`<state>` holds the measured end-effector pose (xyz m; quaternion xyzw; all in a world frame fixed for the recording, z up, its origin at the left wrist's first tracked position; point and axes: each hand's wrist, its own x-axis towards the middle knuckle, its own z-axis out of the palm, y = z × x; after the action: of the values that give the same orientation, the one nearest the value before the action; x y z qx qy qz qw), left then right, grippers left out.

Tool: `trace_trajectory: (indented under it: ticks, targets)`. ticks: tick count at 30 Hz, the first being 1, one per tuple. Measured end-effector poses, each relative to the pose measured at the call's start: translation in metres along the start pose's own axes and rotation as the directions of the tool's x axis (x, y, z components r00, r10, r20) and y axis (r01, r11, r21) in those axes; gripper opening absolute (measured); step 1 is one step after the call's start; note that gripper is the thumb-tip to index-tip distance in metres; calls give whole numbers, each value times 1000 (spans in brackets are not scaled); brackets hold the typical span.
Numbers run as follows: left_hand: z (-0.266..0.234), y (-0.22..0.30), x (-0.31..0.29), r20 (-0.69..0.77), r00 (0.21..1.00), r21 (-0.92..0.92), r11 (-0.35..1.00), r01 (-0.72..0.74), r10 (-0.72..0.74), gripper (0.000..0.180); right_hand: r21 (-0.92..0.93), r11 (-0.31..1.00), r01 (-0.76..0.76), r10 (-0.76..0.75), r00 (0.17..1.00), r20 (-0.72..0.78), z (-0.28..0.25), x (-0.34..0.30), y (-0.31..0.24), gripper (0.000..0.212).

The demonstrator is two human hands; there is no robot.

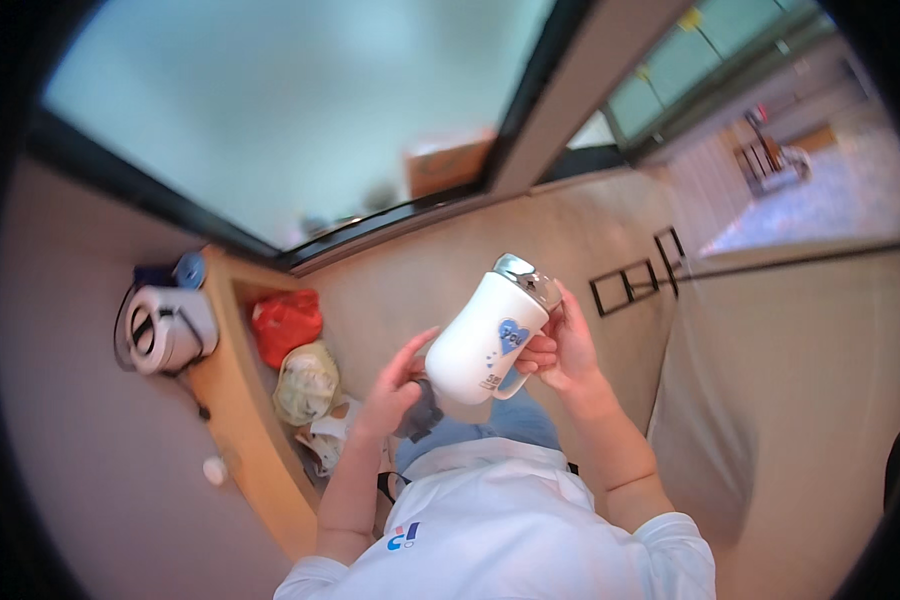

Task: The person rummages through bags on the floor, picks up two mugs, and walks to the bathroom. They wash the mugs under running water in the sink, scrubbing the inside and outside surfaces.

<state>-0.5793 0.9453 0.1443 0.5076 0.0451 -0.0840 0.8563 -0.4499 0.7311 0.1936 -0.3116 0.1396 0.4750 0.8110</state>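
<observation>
A white mug (478, 345) with a blue heart print and a shiny silver lid (526, 283) is held tilted in front of my body, its lid end up and to the right. My right hand (568, 352) grips it at the handle side, with fingers around the handle and the thumb up by the lid. By the mug's rounded base, my left hand (394, 392) is curled with a dark grey cloth (422, 412) bunched under its fingers. Part of the cloth is hidden behind the hand and mug.
On the left, a wooden shelf unit (255, 440) bears a white appliance (175, 330) with a black cord. Inside it sit a red bag (287, 325) and a pale plastic bag (308, 382). A black metal frame (625, 287) lies on the floor ahead; a glass panel (300, 110) stands beyond.
</observation>
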Motion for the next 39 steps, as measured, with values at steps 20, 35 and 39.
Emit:
trace_trajectory:
  ticks: [20,35,39]
  targets:
    - [336,-118,302,232,891,213,914,346,-391,61,468,783,411,-342,912,-228,-274,-190,-263,35]
    - [440,-88,690,504,754,154,903,402,-422,63,431,561,707,-648,699,-303,-323,-110,-591,40]
    - [473,-90,781,554,659,216,852,476,-509,65,425,449,786,-652,613,-445,-350,-98,-658,35]
